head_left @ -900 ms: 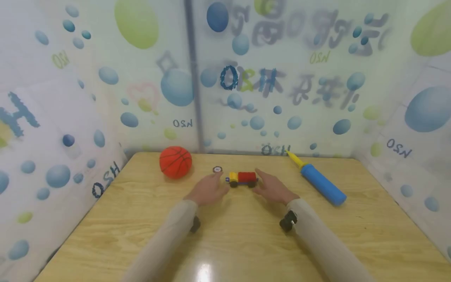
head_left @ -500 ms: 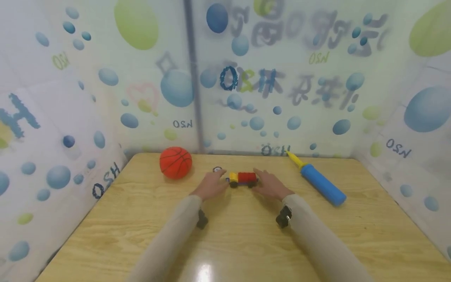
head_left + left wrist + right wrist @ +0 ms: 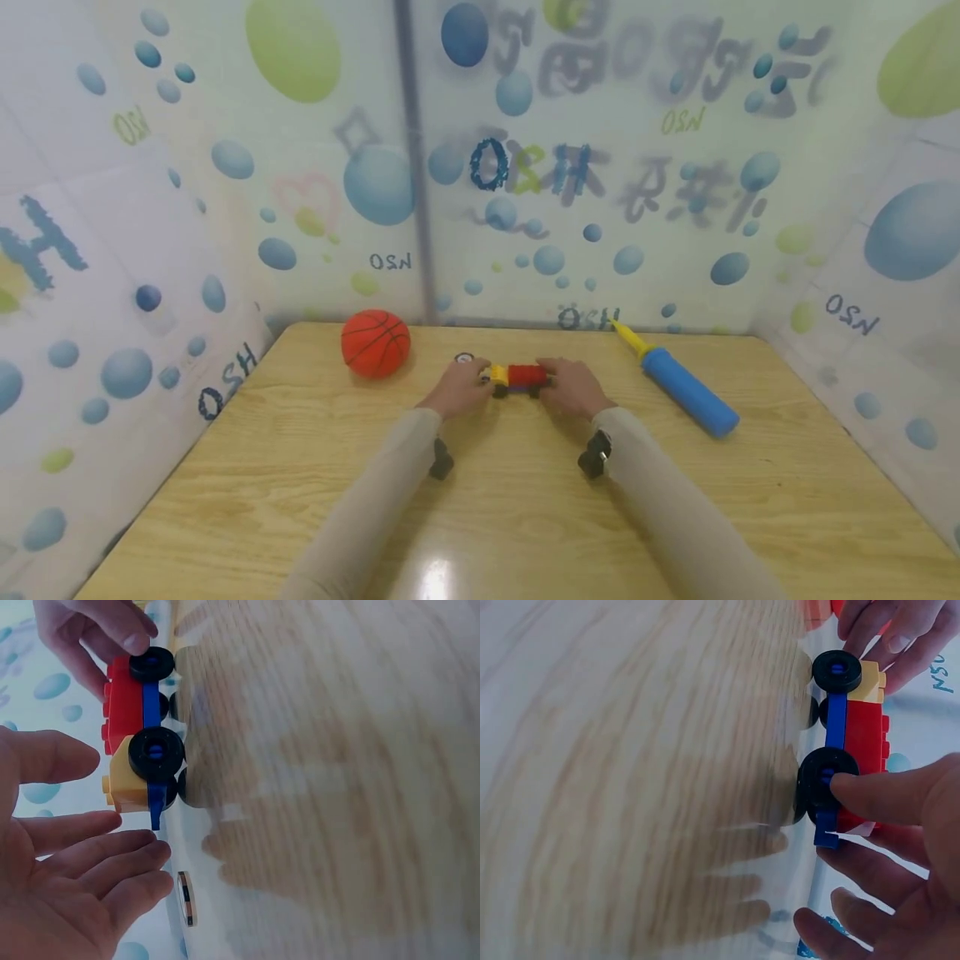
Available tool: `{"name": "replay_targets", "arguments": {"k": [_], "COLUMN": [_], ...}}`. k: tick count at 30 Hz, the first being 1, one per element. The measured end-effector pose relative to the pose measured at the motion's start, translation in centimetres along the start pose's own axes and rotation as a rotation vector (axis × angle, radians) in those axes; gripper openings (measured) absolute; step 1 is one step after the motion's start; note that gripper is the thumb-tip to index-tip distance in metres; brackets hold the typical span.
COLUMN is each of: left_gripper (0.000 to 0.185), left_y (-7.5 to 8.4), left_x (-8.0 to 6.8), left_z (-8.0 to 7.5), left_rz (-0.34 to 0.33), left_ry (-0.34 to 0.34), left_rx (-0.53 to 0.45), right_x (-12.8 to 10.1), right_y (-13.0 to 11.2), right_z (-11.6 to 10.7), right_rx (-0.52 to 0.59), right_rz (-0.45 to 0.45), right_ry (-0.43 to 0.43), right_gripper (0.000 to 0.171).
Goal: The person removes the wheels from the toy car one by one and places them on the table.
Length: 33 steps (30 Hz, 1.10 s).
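**Toy truck flanked by two hands**

The toy truck (image 3: 516,377) is being touched at its red rear end by the right hand (image 3: 570,388), whose thumb is being pressed on a rear wheel. The left hand (image 3: 459,389) is being held just beside the yellow cab, fingers straight and apart, nothing clasped. The truck is standing mid-table (image 3: 525,517), towards the far side. An orange ball (image 3: 375,343) is lying far left, a blue pump (image 3: 681,388) to the right, a small ring (image 3: 464,358) just beyond the left hand

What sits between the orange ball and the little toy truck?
In the head view, a small round disc lies on the table between the basketball and the toy truck, beside the left hand.
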<state>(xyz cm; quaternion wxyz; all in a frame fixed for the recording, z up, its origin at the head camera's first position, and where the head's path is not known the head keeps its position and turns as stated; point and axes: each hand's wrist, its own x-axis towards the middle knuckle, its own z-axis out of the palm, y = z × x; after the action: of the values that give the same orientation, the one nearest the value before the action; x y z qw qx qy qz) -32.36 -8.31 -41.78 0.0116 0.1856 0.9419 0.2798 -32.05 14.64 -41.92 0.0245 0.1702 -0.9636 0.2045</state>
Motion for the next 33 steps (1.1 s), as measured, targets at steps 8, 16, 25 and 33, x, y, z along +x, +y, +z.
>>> {"name": "replay_targets", "arguments": {"k": [8, 16, 25, 33], "left_gripper": [0.047, 0.048, 0.053, 0.059], "left_y": [0.6, 0.7, 1.6, 2.6], "left_x": [-0.3, -0.6, -1.0, -0.7], "left_z": [-0.2, -0.3, -1.1, -0.8], "left_rz": [-0.017, -0.041, 0.018, 0.187], "left_ry": [0.000, -0.008, 0.004, -0.060], "left_rx": [-0.034, -0.071, 0.019, 0.002], "right_x": [0.2, 0.1, -0.4, -1.1], "right_y": [-0.1, 0.0, -0.4, -1.0], "right_z": [-0.1, -0.6, -2.5, -3.9], "right_rx": [0.085, 0.132, 0.039, 0.042], "right_rz": [-0.011, -0.059, -0.142, -0.229], "right_ry": [0.026, 0.004, -0.047, -0.098], "right_gripper": [0.043, 0.043, 0.041, 0.041]}}
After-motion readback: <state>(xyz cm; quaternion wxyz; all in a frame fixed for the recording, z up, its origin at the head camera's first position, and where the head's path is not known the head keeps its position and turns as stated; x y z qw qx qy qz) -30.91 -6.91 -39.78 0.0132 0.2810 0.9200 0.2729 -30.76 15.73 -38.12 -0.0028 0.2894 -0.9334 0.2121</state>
